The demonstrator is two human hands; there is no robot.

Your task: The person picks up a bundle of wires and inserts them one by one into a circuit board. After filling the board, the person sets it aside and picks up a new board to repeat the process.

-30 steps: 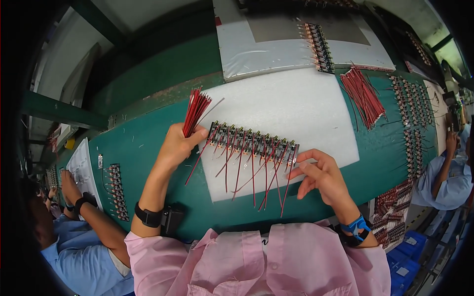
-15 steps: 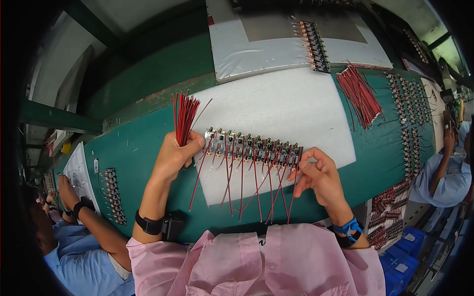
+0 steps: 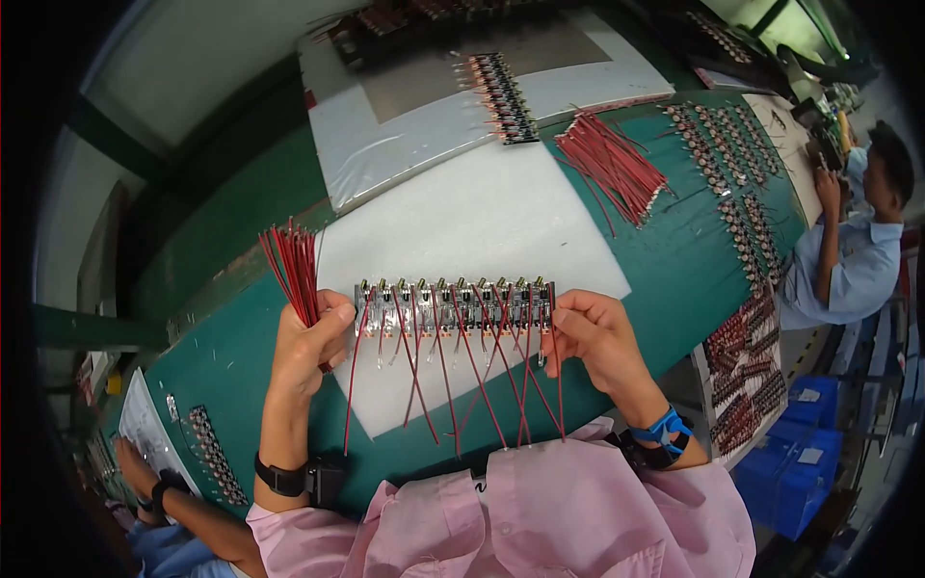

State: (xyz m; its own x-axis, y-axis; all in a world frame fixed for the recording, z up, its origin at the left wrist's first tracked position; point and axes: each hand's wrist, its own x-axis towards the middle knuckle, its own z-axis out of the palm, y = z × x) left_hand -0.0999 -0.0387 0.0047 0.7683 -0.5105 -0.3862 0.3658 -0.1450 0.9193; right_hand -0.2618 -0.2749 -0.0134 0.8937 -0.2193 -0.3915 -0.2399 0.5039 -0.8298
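We hold the light, stiff strip of boards (image 3: 453, 306) by its ends: left hand (image 3: 306, 347), also clasping spare red wires (image 3: 292, 270), and right hand (image 3: 597, 337) pinching; its soldered wires look fragile

You sat at an electronics assembly line in a factory: a long green bench (image 3: 222, 376) carried white foam pads (image 3: 482, 222), loose bundles of red wires (image 3: 612, 164) and rows of small circuit boards (image 3: 742, 164), with a blue-shirted co-worker (image 3: 853, 250) seated alongside.
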